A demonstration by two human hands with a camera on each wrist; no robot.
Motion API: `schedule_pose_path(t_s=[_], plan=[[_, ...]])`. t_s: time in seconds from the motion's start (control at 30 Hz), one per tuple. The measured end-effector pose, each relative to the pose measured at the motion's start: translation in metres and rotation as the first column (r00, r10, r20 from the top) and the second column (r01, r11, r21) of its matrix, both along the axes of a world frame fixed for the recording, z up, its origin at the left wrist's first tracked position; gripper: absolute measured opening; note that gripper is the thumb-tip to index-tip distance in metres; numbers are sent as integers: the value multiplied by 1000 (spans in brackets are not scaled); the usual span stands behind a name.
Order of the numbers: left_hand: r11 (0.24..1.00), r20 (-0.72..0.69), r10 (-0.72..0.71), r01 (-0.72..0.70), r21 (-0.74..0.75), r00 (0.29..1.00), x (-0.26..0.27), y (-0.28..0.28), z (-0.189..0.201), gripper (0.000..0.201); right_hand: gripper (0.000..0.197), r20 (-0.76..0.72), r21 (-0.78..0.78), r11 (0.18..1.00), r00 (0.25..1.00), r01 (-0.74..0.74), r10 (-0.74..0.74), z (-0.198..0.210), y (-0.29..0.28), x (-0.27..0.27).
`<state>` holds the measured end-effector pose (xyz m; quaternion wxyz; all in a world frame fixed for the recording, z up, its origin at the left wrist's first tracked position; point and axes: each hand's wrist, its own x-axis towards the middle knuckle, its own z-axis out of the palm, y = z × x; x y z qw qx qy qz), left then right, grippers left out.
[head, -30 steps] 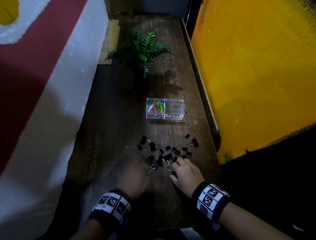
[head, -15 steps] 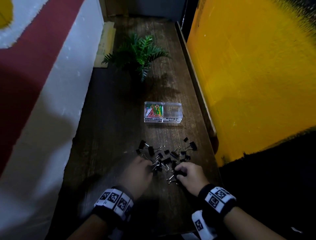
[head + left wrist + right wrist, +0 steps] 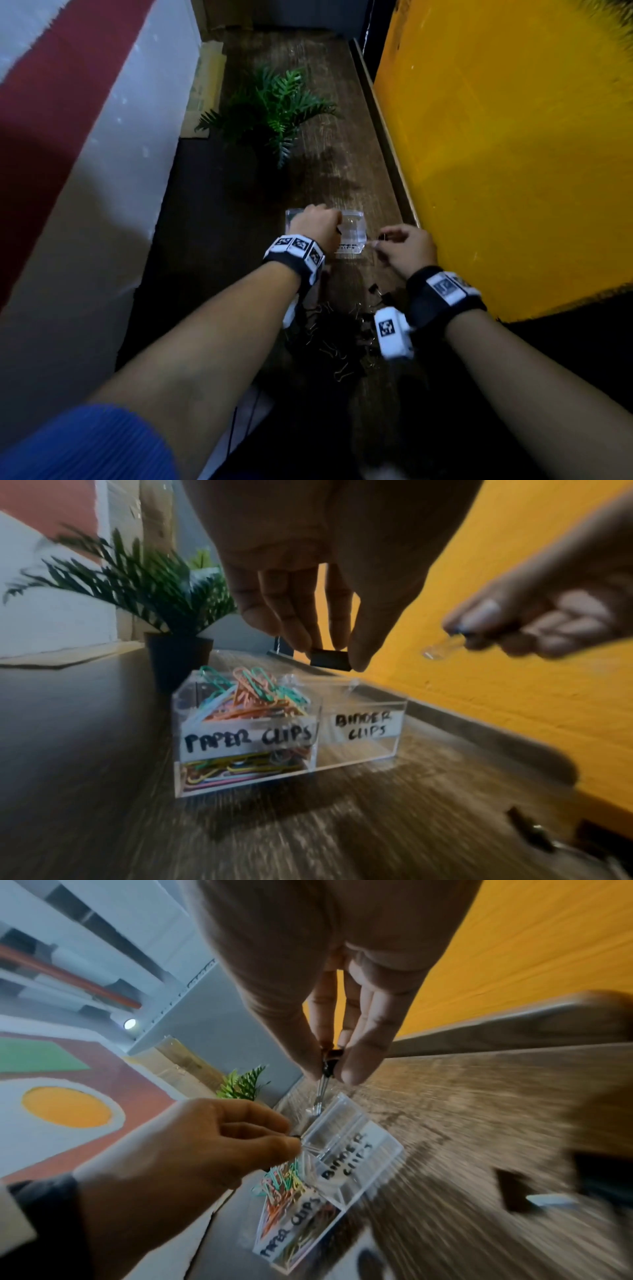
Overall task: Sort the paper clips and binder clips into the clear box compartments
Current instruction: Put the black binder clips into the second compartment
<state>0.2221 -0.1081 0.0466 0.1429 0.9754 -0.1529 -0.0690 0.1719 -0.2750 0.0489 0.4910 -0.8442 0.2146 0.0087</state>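
Both hands are up over the clear box (image 3: 359, 739), which sits at centre frame in the head view on the dark wooden tabletop (image 3: 342, 178). The left hand (image 3: 313, 228) pinches a black binder clip (image 3: 330, 660) between thumb and fingertips. In the left wrist view, the clip hangs just below those fingertips with its long axis roughly level, above the box near the divider between the two compartments. I cannot tell which way its wire handles point.

The right hand (image 3: 406, 248) pinches a second binder clip (image 3: 330, 1060) by its black body. Its silver wire handles (image 3: 321, 1096) point away from the fingers and down toward the far edge of the box, so the long axis runs on in line with the fingers. In the right wrist view, the handle tips hang over the rim of the compartment labelled BINDER CLIPS; whether they touch it is unclear.

That compartment, on the right side of the box, looks bare inside. The left one, labelled PAPER CLIPS, is heaped with coloured paper clips (image 3: 250, 693) that rise above its rim.

Lower in the head view, between the two forearms, a scatter of black binder clips (image 3: 342, 329) lies on the wood. A potted fern (image 3: 270, 113) stands beyond the box, toward the top of the frame.
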Motion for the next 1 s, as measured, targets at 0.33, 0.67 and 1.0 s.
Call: schedule_pose_path(t_s=[0.33, 0.67, 1.0], plan=[[973, -28, 104, -107, -204, 994, -29, 19, -19, 23, 18, -71, -259, 941, 976, -218, 206, -12, 27, 56], [996, -259, -17, -7, -89, 966, -176, 78, -70, 34, 14, -32, -379, 861, 935, -339, 354, -16, 29, 40], [999, -297, -21, 32, 31, 954, -206, 84, -76, 49, 26, -122, -403, 716, 809, -570, 575, -39, 8, -145]])
